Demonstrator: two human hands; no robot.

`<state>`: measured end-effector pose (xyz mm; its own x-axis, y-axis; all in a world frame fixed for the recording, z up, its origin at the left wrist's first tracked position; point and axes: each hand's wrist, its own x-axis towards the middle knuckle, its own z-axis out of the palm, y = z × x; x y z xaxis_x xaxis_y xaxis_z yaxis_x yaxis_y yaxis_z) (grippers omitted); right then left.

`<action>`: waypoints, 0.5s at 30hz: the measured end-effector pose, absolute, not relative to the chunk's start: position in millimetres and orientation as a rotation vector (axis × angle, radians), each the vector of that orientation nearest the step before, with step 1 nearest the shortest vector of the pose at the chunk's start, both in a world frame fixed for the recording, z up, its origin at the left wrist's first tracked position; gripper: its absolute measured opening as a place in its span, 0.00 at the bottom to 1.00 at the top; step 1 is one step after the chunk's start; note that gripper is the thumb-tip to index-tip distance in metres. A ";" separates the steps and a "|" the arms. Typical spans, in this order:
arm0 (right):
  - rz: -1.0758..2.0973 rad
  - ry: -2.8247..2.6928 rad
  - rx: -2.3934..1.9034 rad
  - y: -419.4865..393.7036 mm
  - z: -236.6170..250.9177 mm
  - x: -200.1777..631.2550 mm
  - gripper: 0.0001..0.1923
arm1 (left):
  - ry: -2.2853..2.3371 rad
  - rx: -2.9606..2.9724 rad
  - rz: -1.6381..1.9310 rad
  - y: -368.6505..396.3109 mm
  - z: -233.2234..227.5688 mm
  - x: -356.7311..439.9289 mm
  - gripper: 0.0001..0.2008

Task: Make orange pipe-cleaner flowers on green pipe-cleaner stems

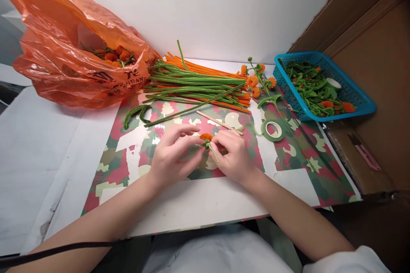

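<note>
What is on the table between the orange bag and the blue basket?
In the head view, a pile of green and orange pipe cleaners lies between the orange bag and the blue basket, plus small orange pompom flowers.

Bright, even light from above; soft shadows under both hands. Glare shines off the orange plastic bag (73, 47). Edges bow wide-angle; right corner falls dark.

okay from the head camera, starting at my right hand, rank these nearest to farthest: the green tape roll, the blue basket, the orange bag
From the right hand:
1. Green tape roll, just up and to its right on the mat.
2. Blue basket, farther right, at the table's back corner.
3. Orange bag, far left at the back, beyond the left hand.
</note>
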<state>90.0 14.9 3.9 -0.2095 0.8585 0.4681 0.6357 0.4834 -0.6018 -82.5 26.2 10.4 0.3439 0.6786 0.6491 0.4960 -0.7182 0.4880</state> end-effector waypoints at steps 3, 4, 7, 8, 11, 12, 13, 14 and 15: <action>0.381 -1.938 -1.250 12.7 4.1 88.4 0.12 | 1.065 2.498 1.302 26.2 9.5 -83.0 0.06; 0.390 -1.940 -1.251 11.8 4.0 87.8 0.12 | 1.071 2.509 1.298 26.2 9.0 -83.1 0.06; 0.413 -1.937 -1.254 9.2 3.8 86.5 0.12 | 1.100 2.520 1.293 26.9 7.7 -83.9 0.04; 0.422 -1.932 -1.252 8.4 4.1 86.5 0.12 | 1.106 2.519 1.295 27.3 7.5 -84.3 0.04; 0.478 -1.885 -1.211 7.4 6.3 89.2 0.11 | 1.061 2.502 1.303 28.8 8.3 -85.9 0.05; 0.526 -1.842 -1.194 7.8 7.5 91.2 0.09 | 1.026 2.489 1.299 29.2 9.0 -86.5 0.05; 0.609 -1.784 -1.182 8.5 8.7 93.6 0.07 | 0.994 2.470 1.287 29.4 9.9 -87.1 0.05; 0.737 -1.720 -1.162 9.7 9.7 96.1 0.03 | 0.967 2.441 1.265 29.5 10.8 -87.7 0.05; 0.911 -1.657 -1.124 11.1 10.4 98.3 0.04 | 0.949 2.399 1.244 29.7 11.6 -88.2 0.05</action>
